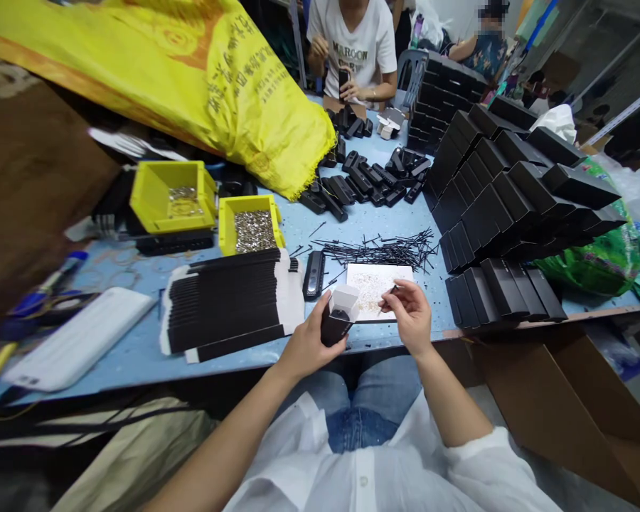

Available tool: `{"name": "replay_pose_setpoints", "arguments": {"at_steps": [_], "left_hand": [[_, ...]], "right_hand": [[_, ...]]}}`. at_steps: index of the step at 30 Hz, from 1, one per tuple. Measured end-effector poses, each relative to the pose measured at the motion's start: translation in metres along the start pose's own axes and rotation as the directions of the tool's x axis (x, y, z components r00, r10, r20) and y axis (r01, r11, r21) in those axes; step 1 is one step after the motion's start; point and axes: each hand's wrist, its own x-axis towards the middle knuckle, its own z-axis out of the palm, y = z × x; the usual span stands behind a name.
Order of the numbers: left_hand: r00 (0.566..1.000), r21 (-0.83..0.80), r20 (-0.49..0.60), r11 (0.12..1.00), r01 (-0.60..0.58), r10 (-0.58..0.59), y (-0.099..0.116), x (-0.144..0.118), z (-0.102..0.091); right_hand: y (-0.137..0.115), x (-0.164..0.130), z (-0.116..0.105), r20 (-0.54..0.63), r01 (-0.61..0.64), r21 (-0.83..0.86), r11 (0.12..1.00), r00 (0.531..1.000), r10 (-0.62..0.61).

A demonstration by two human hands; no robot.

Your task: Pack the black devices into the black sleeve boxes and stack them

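My left hand (310,341) grips a small black box (337,318) with its white flap open, just above the table's near edge. My right hand (412,315) pinches a thin black pin (390,293) next to the box's open top. Right behind both hands lies a white sheet (376,288) speckled with small bits. A loose heap of black pins (384,250) lies beyond it, and a black device (313,274) rests to the left of the sheet.
A stack of flat black box blanks (227,302) lies left; closed black boxes (504,203) pile up right. Two yellow bins (250,226) hold metal parts. A yellow sack (192,71), a white case (80,338), cardboard (555,405). Another person (355,46) sits across the blue table (139,355).
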Motion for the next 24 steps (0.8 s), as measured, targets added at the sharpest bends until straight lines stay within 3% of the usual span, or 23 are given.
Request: {"name": "replay_pose_setpoints", "arguments": {"at_steps": [2,5,6,9,11,13,15,18,22,24], "left_hand": [[1.0,0.016,0.023,1.0,0.004,-0.005,-0.004,0.0,0.001],[0.998,0.008,-0.035,0.999,-0.044,0.044,-0.013,0.0,0.004],[0.995,0.003,-0.078,0.998,-0.061,0.061,-0.016,0.0,0.005],[0.986,-0.014,-0.138,0.996,-0.091,0.089,-0.021,0.004,0.006],[0.992,-0.054,-0.108,0.996,-0.073,0.067,-0.021,0.007,0.006],[0.997,-0.121,-0.071,0.993,-0.006,-0.002,-0.018,0.01,0.006],[0.995,-0.158,-0.044,0.984,0.083,-0.091,-0.014,0.013,0.006],[0.99,-0.094,0.008,0.986,0.141,-0.141,-0.011,0.016,0.005],[0.991,-0.03,0.013,0.991,0.134,-0.133,-0.011,0.017,0.006],[0.991,-0.015,0.004,0.991,0.13,-0.13,-0.012,0.017,0.006]], "right_hand": [[-0.016,0.009,0.019,0.002,0.072,-0.034,0.997,0.997,-0.072],[-0.026,0.02,0.032,0.219,0.255,-0.218,0.942,0.953,-0.207],[-0.025,0.023,0.034,0.24,0.262,-0.225,0.938,0.948,-0.207],[-0.012,0.025,0.042,0.194,0.038,-0.036,0.999,0.981,-0.03],[-0.002,0.024,0.053,0.297,-0.089,0.134,0.987,0.954,0.045],[0.003,0.021,0.063,0.427,-0.062,0.229,0.972,0.903,-0.043],[0.002,0.02,0.07,0.449,-0.012,0.266,0.964,0.886,-0.113],[-0.003,0.019,0.072,0.411,-0.073,0.269,0.96,0.91,-0.046],[-0.003,0.015,0.071,0.372,-0.018,0.25,0.968,0.925,-0.079],[-0.001,0.013,0.071,0.37,-0.077,0.266,0.961,0.929,-0.028]]}}
